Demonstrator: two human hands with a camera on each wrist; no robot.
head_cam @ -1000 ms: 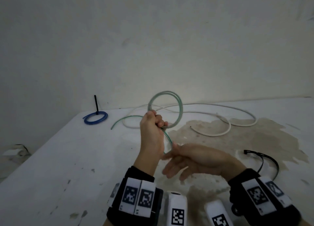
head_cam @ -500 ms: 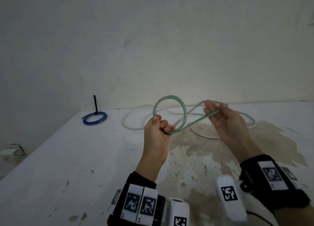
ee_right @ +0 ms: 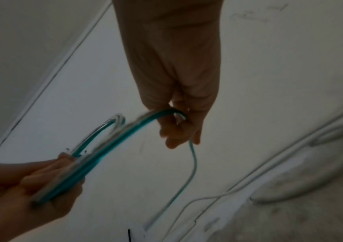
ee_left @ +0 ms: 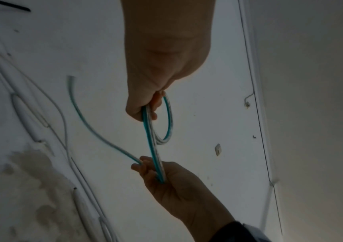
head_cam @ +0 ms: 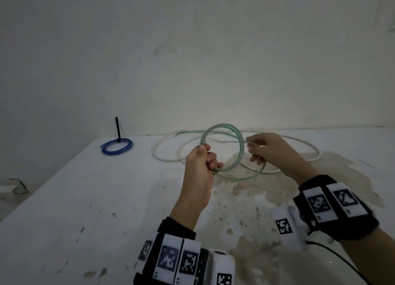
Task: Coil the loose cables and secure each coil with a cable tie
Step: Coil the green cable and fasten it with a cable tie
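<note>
Green cable [head_cam: 221, 147]: translucent, teal-striped, looped in a round coil held above the surface [head_cam: 85, 199].
Left hand [head_cam: 199, 167]: fingers curled round the coil's gathered loops.
Right hand [head_cam: 271, 151]: fingers pinching the free strand beside the coil.

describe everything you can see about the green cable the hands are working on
The green cable is thin and flexible, with a translucent green jacket that looks like plastic. Part of it is wound into a few round loops held upright above the table. The left hand grips the loops bunched at their lower left. The right hand pinches the strand at the coil's right side. From there the free tail trails back onto the table, its end lying near the white cable. No cable tie is on the coil.
</note>
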